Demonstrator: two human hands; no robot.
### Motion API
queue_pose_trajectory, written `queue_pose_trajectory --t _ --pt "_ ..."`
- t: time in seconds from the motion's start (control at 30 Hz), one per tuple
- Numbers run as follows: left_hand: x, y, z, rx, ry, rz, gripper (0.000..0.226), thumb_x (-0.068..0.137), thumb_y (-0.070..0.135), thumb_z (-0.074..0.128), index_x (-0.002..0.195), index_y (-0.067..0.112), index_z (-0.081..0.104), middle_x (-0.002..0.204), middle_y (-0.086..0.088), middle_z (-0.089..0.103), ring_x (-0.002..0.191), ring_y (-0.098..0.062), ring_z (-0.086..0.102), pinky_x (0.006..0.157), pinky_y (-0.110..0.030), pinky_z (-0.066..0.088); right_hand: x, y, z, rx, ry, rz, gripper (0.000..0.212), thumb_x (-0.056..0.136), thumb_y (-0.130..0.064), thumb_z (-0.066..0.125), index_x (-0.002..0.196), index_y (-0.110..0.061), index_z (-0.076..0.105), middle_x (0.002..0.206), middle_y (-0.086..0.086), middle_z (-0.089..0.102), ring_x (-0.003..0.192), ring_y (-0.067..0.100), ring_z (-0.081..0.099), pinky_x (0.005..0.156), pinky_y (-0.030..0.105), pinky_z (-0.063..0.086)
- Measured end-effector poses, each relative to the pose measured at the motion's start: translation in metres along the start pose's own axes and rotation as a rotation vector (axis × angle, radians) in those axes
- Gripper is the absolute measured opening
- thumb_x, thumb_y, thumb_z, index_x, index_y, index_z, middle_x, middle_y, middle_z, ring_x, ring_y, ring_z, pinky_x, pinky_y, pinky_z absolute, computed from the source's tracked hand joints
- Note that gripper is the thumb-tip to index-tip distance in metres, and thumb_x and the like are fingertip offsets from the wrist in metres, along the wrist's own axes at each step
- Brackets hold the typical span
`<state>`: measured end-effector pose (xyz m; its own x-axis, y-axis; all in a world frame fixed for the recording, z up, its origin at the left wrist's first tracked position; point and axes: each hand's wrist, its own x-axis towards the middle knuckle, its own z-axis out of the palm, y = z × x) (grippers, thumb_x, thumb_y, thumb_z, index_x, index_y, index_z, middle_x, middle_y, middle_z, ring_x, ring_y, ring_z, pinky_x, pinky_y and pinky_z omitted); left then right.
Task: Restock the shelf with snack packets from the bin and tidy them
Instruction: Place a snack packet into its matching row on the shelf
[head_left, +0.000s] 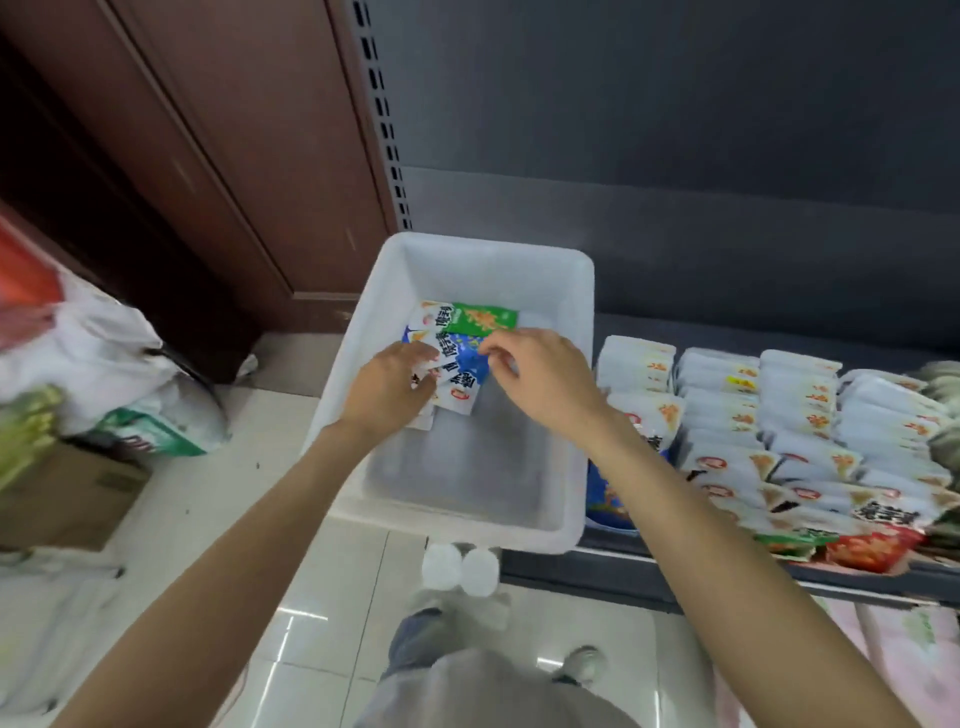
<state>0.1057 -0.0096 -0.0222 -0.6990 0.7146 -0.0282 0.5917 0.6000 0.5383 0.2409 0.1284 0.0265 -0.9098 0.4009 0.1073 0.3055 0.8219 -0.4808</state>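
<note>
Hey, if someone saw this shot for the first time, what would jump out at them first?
First, the two hands meeting in the white bin at the centre: the left hand grips white snack packets while the right hand pinches a blue packet, with a green packet lying just behind. Next, the shelf to the right, packed with rows of white packets.

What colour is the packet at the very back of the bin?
Green, with orange-yellow markings. The green packet shows best in the head view, lying in the white bin.
</note>
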Motion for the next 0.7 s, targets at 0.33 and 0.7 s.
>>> queue_pose_trajectory --t 0.33,0.7 --pt "0.069 -0.022 0.030 0.444 -0.417 0.206 0.050 0.092 0.024 0.049 0.139 0.012 0.035 0.143 -0.006 0.037 0.131 -0.025 0.034 0.098 -0.035 0.039 0.107 0.040 0.089 -0.157 -0.375 0.338 0.066 0.090 -0.011 0.056 0.148 -0.019 0.025 0.152 0.007 0.026 0.138 0.026 0.029 0.110 0.036 0.029" --pt "0.070 -0.028 0.036 -0.003 -0.384 0.062 0.022 0.089 0.025 0.048 0.086 0.010 0.064 0.097 -0.007 0.063 0.100 -0.027 0.054 0.065 -0.029 0.039 0.053 -0.015 0.097 -0.490 -0.350 0.481 0.032 0.095 -0.020 0.047 0.124 -0.007 0.050 0.117 0.014 0.062 0.107 0.031 0.060 0.083 0.035 0.047"
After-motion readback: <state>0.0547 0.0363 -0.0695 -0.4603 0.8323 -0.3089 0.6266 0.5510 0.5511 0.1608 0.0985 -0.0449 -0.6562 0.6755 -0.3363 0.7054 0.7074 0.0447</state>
